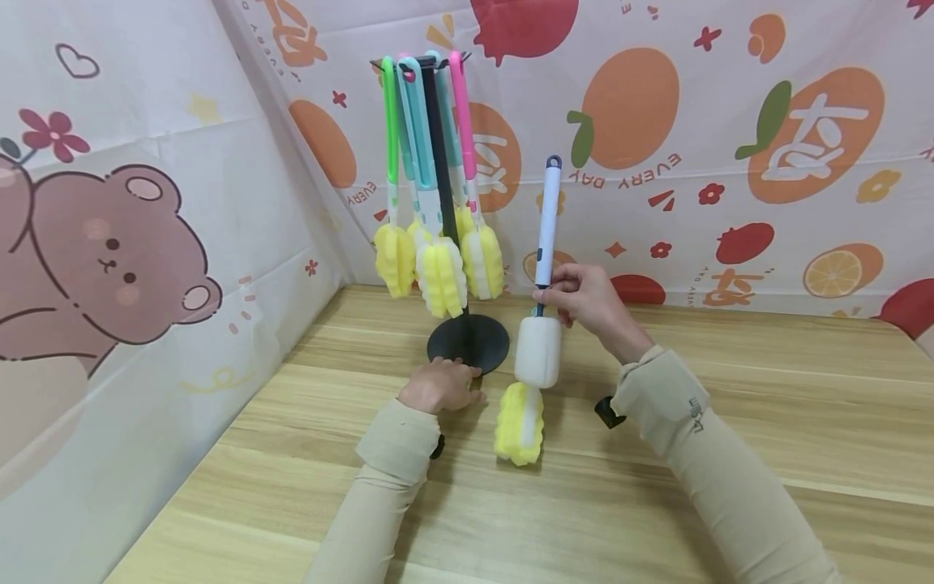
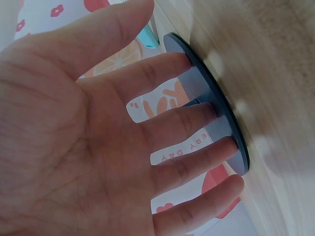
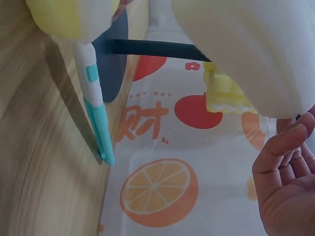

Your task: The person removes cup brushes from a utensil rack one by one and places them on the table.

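In the head view my right hand (image 1: 587, 304) pinches a bottle brush (image 1: 537, 349) at the thin neck, between its white sponge head and its pale lilac handle (image 1: 549, 223). This brush hangs upright above the table, handle up. My left hand (image 1: 441, 385) has its fingers spread and nearly straight, with fingertips on the round black base (image 1: 485, 345) of a stand; the left wrist view shows those fingers (image 2: 182, 120) along the base's rim. Below the white sponge lies a second brush (image 1: 520, 426) with a yellow-and-white head; its turquoise handle (image 3: 100, 132) shows in the right wrist view.
From the stand's top hooks hang several sponge brushes with yellow-and-white heads (image 1: 441, 276), their handles green, turquoise and pink (image 1: 463, 122). Fruit-printed cloth (image 1: 715, 65) closes off the back of the wooden table (image 1: 803, 422), and a bear-printed cloth (image 1: 109, 251) the left side.
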Motion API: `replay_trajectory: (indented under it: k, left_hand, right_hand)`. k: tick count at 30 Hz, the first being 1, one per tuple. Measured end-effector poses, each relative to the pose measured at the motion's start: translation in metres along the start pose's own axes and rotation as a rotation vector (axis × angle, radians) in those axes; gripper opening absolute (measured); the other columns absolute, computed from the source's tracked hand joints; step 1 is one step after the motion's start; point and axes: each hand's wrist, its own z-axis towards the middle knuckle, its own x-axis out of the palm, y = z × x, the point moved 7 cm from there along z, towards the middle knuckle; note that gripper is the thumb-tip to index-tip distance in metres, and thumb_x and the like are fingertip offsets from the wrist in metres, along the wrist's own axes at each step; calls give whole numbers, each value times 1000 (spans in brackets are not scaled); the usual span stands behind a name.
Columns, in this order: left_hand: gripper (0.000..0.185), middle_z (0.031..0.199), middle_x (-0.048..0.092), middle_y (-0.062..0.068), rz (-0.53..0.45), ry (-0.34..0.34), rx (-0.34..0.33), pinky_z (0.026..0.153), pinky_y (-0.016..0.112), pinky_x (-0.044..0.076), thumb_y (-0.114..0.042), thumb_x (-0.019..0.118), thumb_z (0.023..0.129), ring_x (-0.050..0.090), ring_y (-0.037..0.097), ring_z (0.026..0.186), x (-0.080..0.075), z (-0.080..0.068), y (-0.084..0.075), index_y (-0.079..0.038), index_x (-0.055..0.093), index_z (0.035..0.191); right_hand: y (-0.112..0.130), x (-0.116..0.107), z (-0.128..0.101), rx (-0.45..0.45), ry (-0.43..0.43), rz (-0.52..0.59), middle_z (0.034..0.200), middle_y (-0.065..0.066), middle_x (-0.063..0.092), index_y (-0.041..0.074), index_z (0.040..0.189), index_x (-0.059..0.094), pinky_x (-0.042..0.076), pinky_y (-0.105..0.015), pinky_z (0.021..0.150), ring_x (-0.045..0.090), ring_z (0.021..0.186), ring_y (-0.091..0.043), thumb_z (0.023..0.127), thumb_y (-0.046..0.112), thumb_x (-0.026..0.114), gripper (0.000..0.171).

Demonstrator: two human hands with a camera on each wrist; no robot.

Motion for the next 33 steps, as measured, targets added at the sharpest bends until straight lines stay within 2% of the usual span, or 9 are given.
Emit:
replay_trajectory:
  k: [5, 33]
  left_hand:
    - [55, 152, 47, 15, 7, -3, 3, 109, 51, 38, -44, 60, 102, 42, 39, 139, 0, 0, 0, -18, 53, 150]
    - [54, 151, 48, 15, 10, -2, 10, 109, 50, 38, -42, 61, 102, 43, 38, 138, 0, -1, -1, -17, 53, 150]
  right_hand:
    - [-3, 0, -1, -5, -2, 11, 80, -4, 68, -8, 113, 64, 44, -26, 54, 47, 54, -15, 94, 7, 72, 25]
    - [-21, -3, -11, 78, -37, -11, 83, -9, 69, -6, 117, 63, 45, -25, 54, 49, 56, -15, 94, 10, 74, 30]
